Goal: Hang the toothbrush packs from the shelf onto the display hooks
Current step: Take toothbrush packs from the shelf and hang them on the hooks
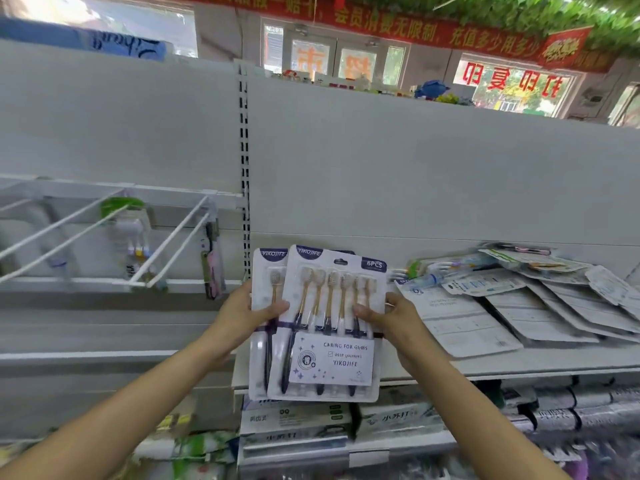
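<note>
White back panel (415,174) fills most of the view, slotted upright (244,168) running down it left of centre. Shelf (540,362) on the right carries a fanned pile of flat packs (540,306), mostly face down, overlapping each other. Left bay has a rail (121,192) with white hooks (69,223) sticking out toward the camera; a green-topped pack (130,233) hangs on one, a dark-and-pink brush pack (213,258) hangs at the right end by the upright. Boxed goods (294,420) sit on the lower shelf under the hands.

Two toothbrush packs held upright in front of the shelf edge, centre frame, not on any hook. Front pack (329,327): six brushes, "6PCS", "YIKOJIFE", "CARING FOR GUMS" card. Back pack (263,271) overlapped behind it, offset left, only its left strip showing.

Left hand (242,310) grips the left edge, thumb curled over the front across both packs. Right hand (391,317) grips the front pack's right edge, thumb on the face, fingers behind, hidden. Both forearms bare.
</note>
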